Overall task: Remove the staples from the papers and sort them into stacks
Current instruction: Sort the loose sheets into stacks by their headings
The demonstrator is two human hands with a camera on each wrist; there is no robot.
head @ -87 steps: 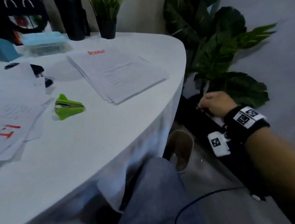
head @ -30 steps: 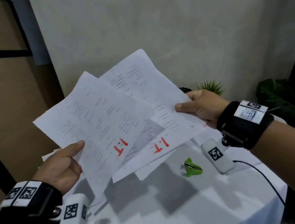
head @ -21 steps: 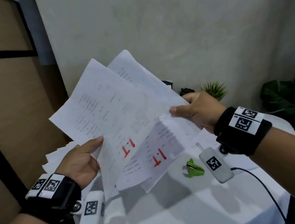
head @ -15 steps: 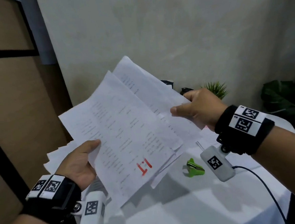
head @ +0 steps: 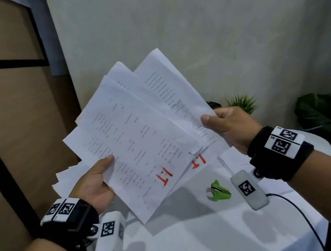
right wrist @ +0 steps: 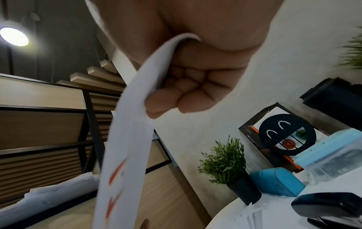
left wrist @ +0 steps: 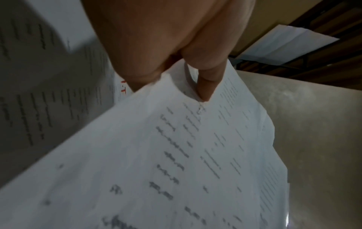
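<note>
The left hand (head: 92, 184), low in the left of the frame, pinches a white printed sheet marked in red (head: 134, 145) between thumb and fingers. At centre right, the right hand (head: 230, 128) curls round more fanned printed white sheets (head: 169, 89). Below them, a green staple remover (head: 219, 191) lies on the white table (head: 208, 231).

I see my left hand (head: 92, 182) and right hand (head: 230, 128) each pinching fanned papers (head: 141, 131) marked with red "I.T" above the white table (head: 199, 237), where a green staple remover (head: 219, 191) lies.
</note>
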